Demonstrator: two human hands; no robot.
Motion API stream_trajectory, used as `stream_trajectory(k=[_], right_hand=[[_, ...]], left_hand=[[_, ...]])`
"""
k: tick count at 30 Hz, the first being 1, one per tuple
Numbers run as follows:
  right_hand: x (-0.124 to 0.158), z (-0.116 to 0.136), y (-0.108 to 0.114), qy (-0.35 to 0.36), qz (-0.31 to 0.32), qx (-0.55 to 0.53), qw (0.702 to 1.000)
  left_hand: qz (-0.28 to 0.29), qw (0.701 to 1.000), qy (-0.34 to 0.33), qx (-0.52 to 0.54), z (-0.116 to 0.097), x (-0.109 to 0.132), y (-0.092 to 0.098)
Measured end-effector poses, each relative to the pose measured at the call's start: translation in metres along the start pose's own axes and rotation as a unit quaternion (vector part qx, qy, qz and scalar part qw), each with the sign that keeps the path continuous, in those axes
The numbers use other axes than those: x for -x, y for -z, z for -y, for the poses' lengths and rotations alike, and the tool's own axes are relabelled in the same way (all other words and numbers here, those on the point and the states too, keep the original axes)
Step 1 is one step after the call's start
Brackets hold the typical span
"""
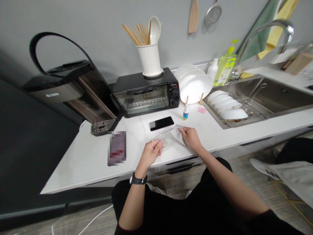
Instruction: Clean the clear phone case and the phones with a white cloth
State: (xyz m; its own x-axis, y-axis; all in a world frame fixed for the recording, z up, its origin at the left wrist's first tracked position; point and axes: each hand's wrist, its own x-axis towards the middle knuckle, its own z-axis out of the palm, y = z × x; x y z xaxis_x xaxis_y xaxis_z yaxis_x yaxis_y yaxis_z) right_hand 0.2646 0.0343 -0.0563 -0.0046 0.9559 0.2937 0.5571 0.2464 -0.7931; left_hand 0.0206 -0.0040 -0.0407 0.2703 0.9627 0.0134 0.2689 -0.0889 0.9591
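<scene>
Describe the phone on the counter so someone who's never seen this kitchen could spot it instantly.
Find the black toaster oven on the white counter. The phone lies flat in front of it, just beyond the person's left hand and right hand. Its glossy dark screen sets it apart from the small upright bottle to its right.

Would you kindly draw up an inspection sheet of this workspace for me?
Surface: white countertop, sink at the right.
Things in hand: clear piece, seemingly plastic, and white sheet.
Clutter: phone, small bottle, pink slip, pixelated item.
Hands: left hand pinches the clear piece; right hand pinches the white sheet.
Cables: white cable on the floor, lower left.
Surroundings: toaster oven and plates at the back, black machine left; another person's shoe right.
</scene>
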Motion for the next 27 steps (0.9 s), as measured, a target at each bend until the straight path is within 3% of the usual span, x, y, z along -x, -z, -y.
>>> stream_trajectory(k=[5,7,10,14,17,23,27], right_hand=[[0.0001,0.0018,0.0008,0.029,0.037,-0.026,0.999],[-0.0009,0.0025,0.0027,0.043,0.044,-0.054,0.997],[-0.0032,0.0019,0.0033,0.02,0.001,-0.131,0.991],[-0.003,0.0029,0.0006,-0.017,-0.053,-0.106,0.993],[-0.0008,0.0055,0.001,-0.006,-0.026,-0.051,0.998],[-0.0022,0.0054,0.0077,0.042,0.056,-0.08,0.994],[-0.0005,0.0024,0.0061,0.023,0.037,-0.066,0.997]], left_hand=[[-0.065,0.998,-0.003,-0.003,0.0026,-0.0013,-0.0007],[-0.053,0.999,-0.011,-0.005,0.0024,-0.0004,-0.0007],[-0.013,0.999,-0.03,-0.021,0.0005,0.0024,-0.0008],[-0.062,0.997,-0.039,-0.02,-0.0016,0.0039,-0.0009],[-0.073,0.996,-0.041,-0.018,-0.0017,0.0029,-0.0007],[-0.09,0.995,-0.027,-0.031,-0.003,0.0026,0.0002],[-0.045,0.999,-0.021,-0.008,-0.0036,0.0036,0.0002]])
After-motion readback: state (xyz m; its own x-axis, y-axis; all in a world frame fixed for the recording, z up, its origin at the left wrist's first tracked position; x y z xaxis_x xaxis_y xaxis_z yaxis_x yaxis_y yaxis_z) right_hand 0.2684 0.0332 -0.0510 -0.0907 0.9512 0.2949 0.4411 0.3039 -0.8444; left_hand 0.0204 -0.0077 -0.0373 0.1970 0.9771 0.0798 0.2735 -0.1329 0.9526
